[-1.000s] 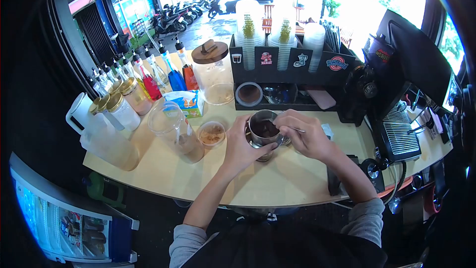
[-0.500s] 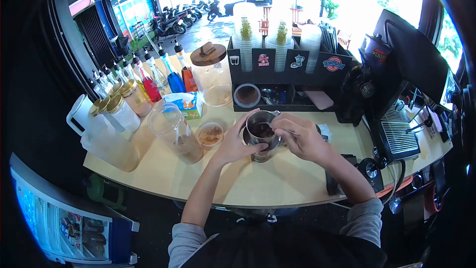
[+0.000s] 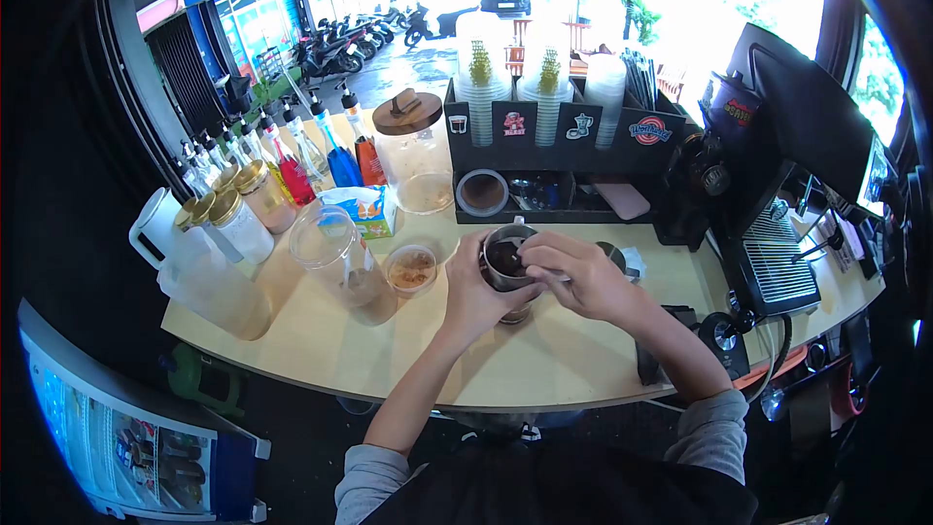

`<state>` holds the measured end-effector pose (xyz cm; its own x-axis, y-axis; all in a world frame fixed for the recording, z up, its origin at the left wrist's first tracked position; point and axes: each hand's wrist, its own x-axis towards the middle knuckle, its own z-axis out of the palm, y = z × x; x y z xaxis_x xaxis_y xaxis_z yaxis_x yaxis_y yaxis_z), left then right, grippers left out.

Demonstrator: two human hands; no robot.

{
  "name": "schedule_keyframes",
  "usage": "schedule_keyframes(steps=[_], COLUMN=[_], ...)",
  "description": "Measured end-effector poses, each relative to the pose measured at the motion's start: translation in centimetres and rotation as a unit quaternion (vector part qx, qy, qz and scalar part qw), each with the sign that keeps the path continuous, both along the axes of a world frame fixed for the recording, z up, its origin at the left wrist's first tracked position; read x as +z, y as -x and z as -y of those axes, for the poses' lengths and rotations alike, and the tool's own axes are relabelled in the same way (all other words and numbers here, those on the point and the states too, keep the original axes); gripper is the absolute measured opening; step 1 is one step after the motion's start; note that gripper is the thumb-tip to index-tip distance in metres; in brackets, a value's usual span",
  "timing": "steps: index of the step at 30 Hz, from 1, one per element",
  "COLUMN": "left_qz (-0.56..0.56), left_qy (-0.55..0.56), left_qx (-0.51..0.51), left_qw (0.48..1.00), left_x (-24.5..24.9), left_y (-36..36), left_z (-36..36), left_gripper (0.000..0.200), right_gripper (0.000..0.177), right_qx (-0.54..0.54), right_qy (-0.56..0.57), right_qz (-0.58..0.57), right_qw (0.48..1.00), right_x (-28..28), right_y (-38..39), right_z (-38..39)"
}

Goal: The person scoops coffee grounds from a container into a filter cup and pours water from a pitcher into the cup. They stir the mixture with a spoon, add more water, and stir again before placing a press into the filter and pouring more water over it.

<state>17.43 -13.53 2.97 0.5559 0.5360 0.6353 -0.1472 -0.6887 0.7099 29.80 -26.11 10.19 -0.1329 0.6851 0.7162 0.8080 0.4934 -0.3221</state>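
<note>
One metal jug [image 3: 502, 277], likely stiff and slick, suits the left hand [image 3: 473, 292] gripping its body, but I cannot tell whether the right hand [image 3: 580, 275] grips anything.

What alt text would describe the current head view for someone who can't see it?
A person's left hand grips a metal pitcher with dark contents, the right hand at its rim, over a pale counter. To the left stand lidded jars and colorful bottles; ahead, a black organizer holds stacked clear cups.
</note>
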Motion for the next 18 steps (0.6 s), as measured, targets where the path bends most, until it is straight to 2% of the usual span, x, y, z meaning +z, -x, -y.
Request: schedule_keyframes(steps=[1, 2, 4, 6, 9, 13, 15, 18], left_qz=[0.000, 0.000, 0.000, 0.008, -0.020, -0.051, -0.035, -0.013], left_qy=[-0.001, 0.015, 0.033, 0.067, 0.115, 0.087, 0.040, 0.047], left_qx=[0.000, -0.018, -0.036, -0.183, -0.239, -0.203, -0.151, -0.092], left_qw=[1.000, 1.000, 0.999, 0.981, 0.964, 0.974, 0.987, 0.995], left_x=[0.3, 1.0, 1.3, 1.2, 0.4, 1.1, 1.4, 0.7], left_y=[0.2, 0.4, 0.7, 0.9, 1.1, 1.3, 1.0, 0.4], left_z=[0.1, 0.3, 0.0, -1.3, -3.1, -2.4, -1.6, -0.7], left_gripper=[0.080, 0.080, 0.080, 0.084, 0.088, 0.089, 0.089, 0.091], right_gripper=[0.010, 0.010, 0.010, 0.010, 0.010, 0.009, 0.011, 0.013], right_qx=[-0.011, -0.031, -0.006, 0.018, 0.002, -0.007, 0.007, -0.033], right_qy=[-0.013, 0.053, 0.036, 0.017, 0.015, 0.035, 0.024, 0.060], right_qz=[-0.009, -0.026, -0.031, -0.038, -0.017, -0.033, -0.032, -0.023], right_qw=[1.000, 0.998, 0.999, 0.999, 1.000, 0.999, 0.999, 0.997], right_x=[-0.1, 0.6, 0.6, 0.5, 0.8, 0.7, 0.8, 1.2], right_y=[-0.1, -0.3, -0.4, -0.5, -0.5, -0.1, -0.1, -0.3], right_z=[0.1, 0.5, 0.2, 0.2, 0.7, 0.6, 0.6, 0.6])
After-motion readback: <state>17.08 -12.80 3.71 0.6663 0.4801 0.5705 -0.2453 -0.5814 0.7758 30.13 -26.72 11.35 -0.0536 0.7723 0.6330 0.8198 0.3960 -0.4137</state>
